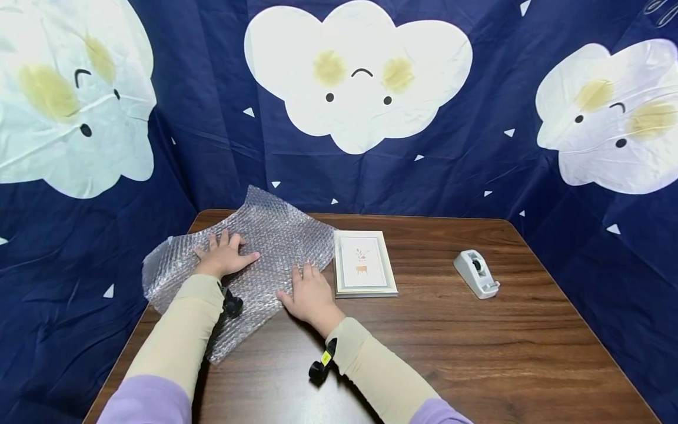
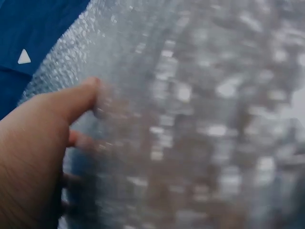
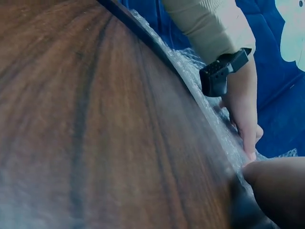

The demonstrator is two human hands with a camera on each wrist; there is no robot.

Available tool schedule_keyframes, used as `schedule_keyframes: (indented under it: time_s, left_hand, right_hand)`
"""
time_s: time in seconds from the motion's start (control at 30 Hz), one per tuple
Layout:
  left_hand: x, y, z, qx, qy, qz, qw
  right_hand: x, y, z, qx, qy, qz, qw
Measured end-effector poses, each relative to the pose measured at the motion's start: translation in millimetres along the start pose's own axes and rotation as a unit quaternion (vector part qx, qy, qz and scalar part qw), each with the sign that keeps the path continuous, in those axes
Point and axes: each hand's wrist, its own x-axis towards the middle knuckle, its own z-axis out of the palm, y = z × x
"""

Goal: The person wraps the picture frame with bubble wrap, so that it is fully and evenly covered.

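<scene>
Readable text: none could be made out in any view.
Strap on the right wrist [image 1: 332, 346]: carried a yellow tag [image 1: 325, 358], any marking on it too small to read.
Framed print [image 1: 362, 262]: showed no legible wording.

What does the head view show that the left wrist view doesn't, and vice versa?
Only the head view shows the white plastic tape dispenser, the rectangular cream-framed plant picture and the right hand. Only the left wrist view gives a blurred close-up of clear plastic bubble wrap, no extra object. Both share that wrap, the left hand and dark blue fabric backdrop.
</scene>
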Motion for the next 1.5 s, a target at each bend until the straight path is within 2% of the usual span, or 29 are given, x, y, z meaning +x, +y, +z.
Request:
schedule_keyframes:
  time_s: [0.13, 0.2, 0.27, 0.37, 0.47, 0.57, 0.63, 0.73, 0.87, 0.97, 1.1, 1.17, 1.23, 1.3, 1.4, 1.5]
  left_hand:
    - [1.5, -5.2, 6.5, 0.002, 0.028, 0.018, 0.9995]
    - [2.0, -7.1, 10.3, 0.002, 0.038, 0.019, 0.9991]
    - [1.5, -6.9, 12.7, 0.003, 0.046, 0.022, 0.9987]
    - [-1.9, 3.4, 12.9, 0.002, 0.073, 0.032, 0.9968]
    - [-9.2, 30.6, 9.1, -0.005, 0.108, 0.051, 0.9928]
    - [-21.6, 71.9, 7.1, -0.012, 0.137, 0.077, 0.9875]
    - [-31.1, 101.0, 10.5, -0.013, 0.150, 0.096, 0.9839]
    - [-42.5, 137.5, 25.5, -0.021, 0.160, 0.118, 0.9799]
    - [-52.5, 169.3, 53.6, -0.018, 0.147, 0.127, 0.9809]
    - [-58.3, 183.6, 70.8, -0.003, 0.133, 0.122, 0.9835]
    - [-61.7, 193.1, 88.9, 0.009, 0.122, 0.108, 0.9867]
    - [-62.6, 195.6, 96.8, 0.008, 0.112, 0.101, 0.9885]
    - [-62.8, 197.8, 103.1, 0.006, 0.101, 0.094, 0.9905]
    - [-62.9, 200.4, 108.1, 0.004, 0.089, 0.088, 0.9921]
    - [-62.1, 204.9, 114.0, 0.004, 0.069, 0.082, 0.9943]
    - [-62.1, 208.9, 118.1, 0.007, 0.051, 0.072, 0.9961]
  right_hand:
    - [-4.1, 1.4, 6.3, 0.023, 0.034, -0.007, 0.9991]
    - [-7.2, 4.9, 9.7, 0.044, 0.069, -0.018, 0.9965]
    - [-11.6, 10.9, 11.6, 0.074, 0.105, -0.035, 0.9911]
    - [-18.7, 25.9, 11.6, 0.124, 0.164, -0.076, 0.9755]
    - [-25.0, 46.2, 9.4, 0.158, 0.230, -0.122, 0.9526]
    - [-28.5, 69.6, 7.6, 0.168, 0.286, -0.150, 0.9315]
    - [-30.1, 86.4, 7.2, 0.168, 0.308, -0.146, 0.9249]
    - [-32.4, 113.7, 6.9, 0.175, 0.318, -0.119, 0.9242]
    - [-37.3, 150.7, 6.0, 0.192, 0.312, -0.066, 0.9283]
    - [-42.5, 175.2, 7.2, 0.197, 0.281, -0.014, 0.9390]
    - [-49.4, 199.5, 11.8, 0.209, 0.181, 0.060, 0.9591]
    - [-51.9, 207.3, 13.7, 0.221, 0.125, 0.082, 0.9637]
    - [-53.1, 212.5, 15.3, 0.224, 0.080, 0.089, 0.9672]
    - [-53.9, 215.7, 16.4, 0.219, 0.052, 0.085, 0.9706]
    - [-54.5, 217.8, 17.1, 0.213, 0.032, 0.074, 0.9737]
    - [-56.5, 219.4, 17.6, 0.218, 0.025, 0.071, 0.9730]
